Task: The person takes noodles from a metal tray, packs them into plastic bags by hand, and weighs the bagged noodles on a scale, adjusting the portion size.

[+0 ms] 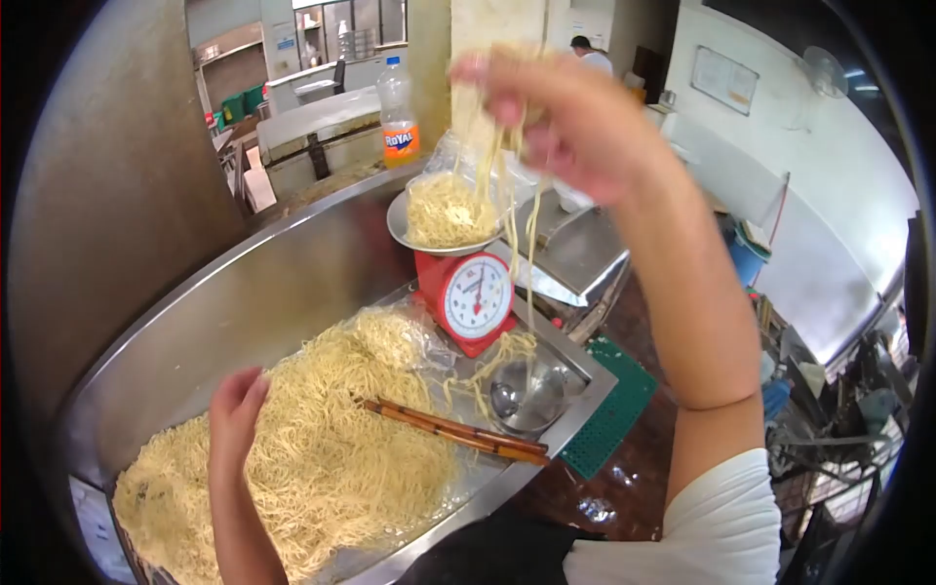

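My right hand [561, 112] is raised above the red dial scale [478, 297], its fingers closed on noodles [505, 190]. Long strands hang from it past the side of the scale's pan [398, 222]. On that pan sits a portion of noodles [448, 210] with clear plastic behind it. My left hand [237, 409] hovers over the big heap of yellow noodles [322, 458], holding nothing, with thumb and fingers slightly apart. A bagged portion of noodles [390, 336] lies at the heap's upper edge, near the scale.
Wooden sticks [458, 432] lie across the heap and the rim of the metal trough [244, 273]. Beside the scale rests a metal bowl [526, 395] with stray strands nearby. A Royal bottle [398, 117] stands behind. A green mat [614, 405] covers floor at right; a person [591, 56] is farther back.
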{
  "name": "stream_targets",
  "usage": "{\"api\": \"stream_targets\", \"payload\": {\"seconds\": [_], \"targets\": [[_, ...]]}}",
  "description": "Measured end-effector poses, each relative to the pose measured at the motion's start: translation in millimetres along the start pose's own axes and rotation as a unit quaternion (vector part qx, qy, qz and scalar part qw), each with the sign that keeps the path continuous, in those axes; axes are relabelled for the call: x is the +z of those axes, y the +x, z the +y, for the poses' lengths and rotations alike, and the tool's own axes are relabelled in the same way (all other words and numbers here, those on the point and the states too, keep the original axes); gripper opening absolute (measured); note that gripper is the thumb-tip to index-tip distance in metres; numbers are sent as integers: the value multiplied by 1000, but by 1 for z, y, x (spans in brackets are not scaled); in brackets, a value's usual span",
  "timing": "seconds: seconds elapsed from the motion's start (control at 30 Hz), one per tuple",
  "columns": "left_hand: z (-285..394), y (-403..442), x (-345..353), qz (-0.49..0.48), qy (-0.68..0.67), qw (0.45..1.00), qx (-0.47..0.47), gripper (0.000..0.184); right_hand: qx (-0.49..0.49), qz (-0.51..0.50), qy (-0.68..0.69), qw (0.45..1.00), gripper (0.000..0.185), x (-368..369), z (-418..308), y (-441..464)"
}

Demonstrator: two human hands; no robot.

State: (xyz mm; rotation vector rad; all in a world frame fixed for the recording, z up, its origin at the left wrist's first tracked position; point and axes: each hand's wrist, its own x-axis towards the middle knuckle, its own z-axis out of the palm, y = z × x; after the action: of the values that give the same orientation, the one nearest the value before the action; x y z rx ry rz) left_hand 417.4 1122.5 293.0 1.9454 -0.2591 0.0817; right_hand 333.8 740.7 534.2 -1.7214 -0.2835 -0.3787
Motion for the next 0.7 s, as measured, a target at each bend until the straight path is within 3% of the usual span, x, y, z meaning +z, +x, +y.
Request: {"api": "stream_targets", "payload": {"seconds": [0.13,0.2,0.27,0.4,0.53,0.63,0.7], "targets": [[155,49,116,-191,-182,959,101,45,-81,-44,82,992,20,-40,-29,57],[198,76,184,-209,-214,928,223,48,-121,-54,83,988,20,-50,-41,71],[226,111,247,-159,-182,938,250,44,-135,2,27,990,21,-59,-52,69],[237,186,328,-29,65,971,230,48,-147,44,15,988,22,-102,-49,104],[228,222,357,47,276,941,191,59,-126,59,59,989,24,-133,-45,138],[214,230,355,-24,345,930,126,59,-137,83,77,984,26,-135,-46,166],[193,247,354,-49,339,931,126,47,-147,85,101,980,29,-131,-50,185]]}}
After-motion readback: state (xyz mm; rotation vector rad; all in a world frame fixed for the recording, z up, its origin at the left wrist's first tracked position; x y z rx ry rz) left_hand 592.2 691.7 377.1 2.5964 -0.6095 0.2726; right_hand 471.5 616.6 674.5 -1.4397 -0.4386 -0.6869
